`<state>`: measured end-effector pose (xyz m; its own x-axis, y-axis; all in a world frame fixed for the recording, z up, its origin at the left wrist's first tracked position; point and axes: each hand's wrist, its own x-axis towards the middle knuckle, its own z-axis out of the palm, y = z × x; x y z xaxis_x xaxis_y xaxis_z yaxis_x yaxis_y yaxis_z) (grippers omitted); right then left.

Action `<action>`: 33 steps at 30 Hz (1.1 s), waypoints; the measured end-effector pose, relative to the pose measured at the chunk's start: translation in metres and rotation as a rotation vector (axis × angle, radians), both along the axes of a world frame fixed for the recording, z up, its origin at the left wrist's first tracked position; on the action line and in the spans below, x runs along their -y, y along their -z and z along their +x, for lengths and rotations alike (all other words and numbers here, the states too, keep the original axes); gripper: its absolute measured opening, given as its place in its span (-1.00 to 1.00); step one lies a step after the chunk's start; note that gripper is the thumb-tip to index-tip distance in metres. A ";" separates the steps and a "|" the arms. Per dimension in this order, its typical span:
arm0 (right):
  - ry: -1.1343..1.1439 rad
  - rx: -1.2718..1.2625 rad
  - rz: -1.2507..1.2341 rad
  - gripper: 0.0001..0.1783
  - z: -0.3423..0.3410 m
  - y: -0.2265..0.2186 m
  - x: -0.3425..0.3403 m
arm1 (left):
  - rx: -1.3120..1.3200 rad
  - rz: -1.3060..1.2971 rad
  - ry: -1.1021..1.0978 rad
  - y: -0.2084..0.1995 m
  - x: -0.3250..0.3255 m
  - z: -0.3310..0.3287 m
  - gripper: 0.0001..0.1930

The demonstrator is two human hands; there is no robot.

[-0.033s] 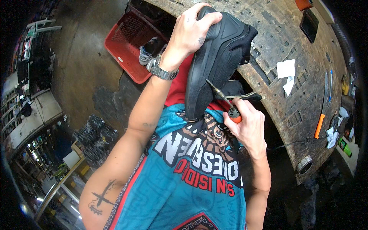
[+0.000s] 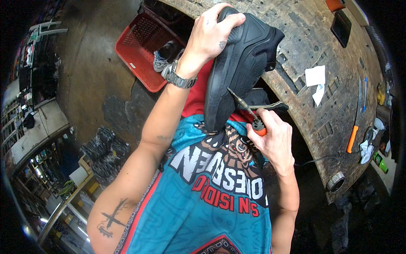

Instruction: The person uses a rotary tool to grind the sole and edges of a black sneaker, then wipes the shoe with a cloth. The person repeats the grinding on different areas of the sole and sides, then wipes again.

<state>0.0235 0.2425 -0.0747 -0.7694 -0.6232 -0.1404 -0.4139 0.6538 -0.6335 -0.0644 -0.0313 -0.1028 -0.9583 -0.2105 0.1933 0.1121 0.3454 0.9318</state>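
Note:
My left hand (image 2: 211, 34) is wrapped around the upper end of a black sneaker (image 2: 241, 63). The shoe is tilted over my lap, its sole edge facing left and its lower end close to my shirt. In my right hand (image 2: 272, 137) is a soldering iron (image 2: 243, 103) with an orange grip, a dark vented collar and a thin metal tip. That tip points up and left at the shoe's side near the sole edge; whether it touches cannot be made out. Beneath the iron, a dark item with a pale edge (image 2: 270, 104) is partly hidden behind the shoe.
A worn wooden workbench (image 2: 313, 38) curves along the right, bearing white paper scraps (image 2: 315, 76), an orange-handled knife (image 2: 352, 139), a tape roll (image 2: 336, 181) and a dark phone-like slab (image 2: 341, 28). Left of the shoe, a red basket (image 2: 127, 46) holds a grey sneaker (image 2: 160, 61).

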 end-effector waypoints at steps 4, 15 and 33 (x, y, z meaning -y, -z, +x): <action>-0.014 -0.035 -0.039 -0.65 -0.002 0.000 0.001 | -0.058 -0.021 0.019 -0.005 -0.003 0.001 -0.76; -0.021 0.011 0.026 -0.65 -0.002 -0.011 0.004 | -0.375 -0.349 0.075 0.010 0.008 -0.005 -0.77; -0.027 0.000 0.053 -0.68 -0.005 -0.012 0.002 | -0.467 -0.521 0.087 0.022 0.012 -0.005 -0.83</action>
